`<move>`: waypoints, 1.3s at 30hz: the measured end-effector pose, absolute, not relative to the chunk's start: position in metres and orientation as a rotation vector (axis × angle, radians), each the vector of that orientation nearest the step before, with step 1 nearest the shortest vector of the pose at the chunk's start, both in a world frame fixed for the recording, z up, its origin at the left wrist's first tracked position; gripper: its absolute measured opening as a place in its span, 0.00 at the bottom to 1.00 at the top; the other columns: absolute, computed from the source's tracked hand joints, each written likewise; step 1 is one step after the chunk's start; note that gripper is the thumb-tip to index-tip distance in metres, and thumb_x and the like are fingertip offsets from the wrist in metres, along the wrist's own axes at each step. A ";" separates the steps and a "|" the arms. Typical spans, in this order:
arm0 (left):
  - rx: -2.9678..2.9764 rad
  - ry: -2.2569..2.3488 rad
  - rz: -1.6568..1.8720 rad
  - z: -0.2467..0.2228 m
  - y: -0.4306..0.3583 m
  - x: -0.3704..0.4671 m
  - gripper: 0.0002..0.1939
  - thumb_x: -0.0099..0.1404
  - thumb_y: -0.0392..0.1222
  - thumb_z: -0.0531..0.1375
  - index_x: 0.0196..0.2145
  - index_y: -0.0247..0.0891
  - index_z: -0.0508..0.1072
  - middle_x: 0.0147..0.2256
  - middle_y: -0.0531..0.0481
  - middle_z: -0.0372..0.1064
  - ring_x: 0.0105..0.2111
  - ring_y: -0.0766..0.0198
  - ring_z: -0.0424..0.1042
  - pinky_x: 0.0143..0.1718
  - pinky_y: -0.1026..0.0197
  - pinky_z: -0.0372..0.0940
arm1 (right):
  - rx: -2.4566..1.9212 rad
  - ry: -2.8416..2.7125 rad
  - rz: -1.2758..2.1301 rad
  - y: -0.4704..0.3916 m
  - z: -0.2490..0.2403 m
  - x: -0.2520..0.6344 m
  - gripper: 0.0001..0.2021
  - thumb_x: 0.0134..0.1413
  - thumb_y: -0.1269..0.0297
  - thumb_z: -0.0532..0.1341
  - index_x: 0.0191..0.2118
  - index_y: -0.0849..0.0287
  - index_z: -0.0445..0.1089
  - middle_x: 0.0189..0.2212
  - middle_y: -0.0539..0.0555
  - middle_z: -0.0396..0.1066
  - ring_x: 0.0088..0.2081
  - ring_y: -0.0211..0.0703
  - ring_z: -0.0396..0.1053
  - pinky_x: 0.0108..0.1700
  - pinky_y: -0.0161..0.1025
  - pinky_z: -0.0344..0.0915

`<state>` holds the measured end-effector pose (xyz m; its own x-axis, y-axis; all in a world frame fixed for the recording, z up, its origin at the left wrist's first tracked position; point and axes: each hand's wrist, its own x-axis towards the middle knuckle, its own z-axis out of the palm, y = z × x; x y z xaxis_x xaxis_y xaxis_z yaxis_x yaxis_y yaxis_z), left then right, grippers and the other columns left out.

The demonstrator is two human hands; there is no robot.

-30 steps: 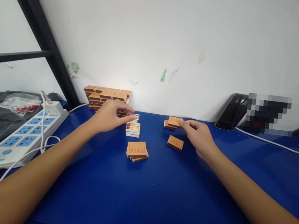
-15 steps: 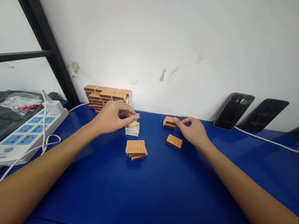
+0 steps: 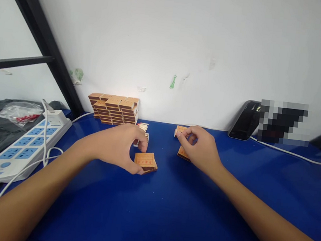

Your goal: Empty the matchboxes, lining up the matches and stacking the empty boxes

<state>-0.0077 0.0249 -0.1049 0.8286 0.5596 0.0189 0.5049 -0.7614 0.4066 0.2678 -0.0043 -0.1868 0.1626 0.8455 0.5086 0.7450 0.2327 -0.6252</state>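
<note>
My left hand [image 3: 125,146] is open, thumb and fingers spread around the left side of a small pile of orange matchbox sleeves [image 3: 146,159]. Its thumb is at the near edge of the pile. Just behind those fingers is a white tray of matches [image 3: 143,127], partly covered by the hand. With thumb and index finger drawn together, my right hand [image 3: 200,142] is on a matchbox [image 3: 181,128] near the wall; the fingers hide part of that box. Another orange matchbox [image 3: 183,154] lies below the right hand, half hidden by it.
Matchboxes are stacked in a block [image 3: 114,109] against the wall at the left. A white power strip [image 3: 24,145] with loose cables lies on the blue table [image 3: 149,220] at the far left. At the right, a black phone [image 3: 243,120] leans on the wall beside a pixelated patch.
My left hand has come down and toward me, from above the match tray to the sleeve pile. My right hand has shifted slightly left, farther over the matchbox.
</note>
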 end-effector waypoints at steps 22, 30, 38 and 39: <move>2.784 0.737 1.078 -0.147 0.034 0.015 0.14 0.62 0.45 0.70 0.44 0.39 0.78 0.37 0.49 0.78 0.38 0.60 0.75 0.41 0.58 0.68 | -1.187 -1.330 0.936 -0.035 -0.179 0.233 0.23 0.53 0.42 0.70 0.40 0.59 0.76 0.32 0.53 0.74 0.26 0.36 0.65 0.24 0.33 0.58; 2.759 0.791 0.870 -0.141 0.042 0.006 0.18 0.63 0.55 0.70 0.46 0.42 0.81 0.41 0.49 0.81 0.39 0.59 0.78 0.40 0.59 0.68 | -1.273 -1.313 0.943 -0.033 -0.180 0.238 0.26 0.54 0.36 0.67 0.35 0.58 0.75 0.24 0.50 0.68 0.21 0.35 0.60 0.22 0.34 0.55; 2.702 0.953 0.419 -0.111 0.055 -0.025 0.18 0.57 0.56 0.71 0.40 0.44 0.84 0.38 0.50 0.81 0.36 0.58 0.77 0.37 0.61 0.68 | -1.354 -1.239 0.856 -0.022 -0.188 0.252 0.26 0.51 0.35 0.68 0.32 0.58 0.73 0.22 0.50 0.67 0.21 0.36 0.61 0.22 0.34 0.56; 2.704 0.968 0.377 -0.109 0.055 -0.027 0.17 0.56 0.55 0.72 0.39 0.43 0.84 0.37 0.50 0.80 0.35 0.59 0.77 0.35 0.62 0.67 | -1.356 -1.242 0.848 -0.021 -0.189 0.253 0.26 0.52 0.36 0.68 0.32 0.59 0.73 0.22 0.50 0.67 0.22 0.36 0.62 0.23 0.34 0.57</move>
<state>-0.0273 0.0552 -0.1089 0.7466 0.6462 0.1581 0.5831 -0.7501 0.3121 0.2527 -0.0210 -0.1886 0.2063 0.9673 0.1475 0.2147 0.1023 -0.9713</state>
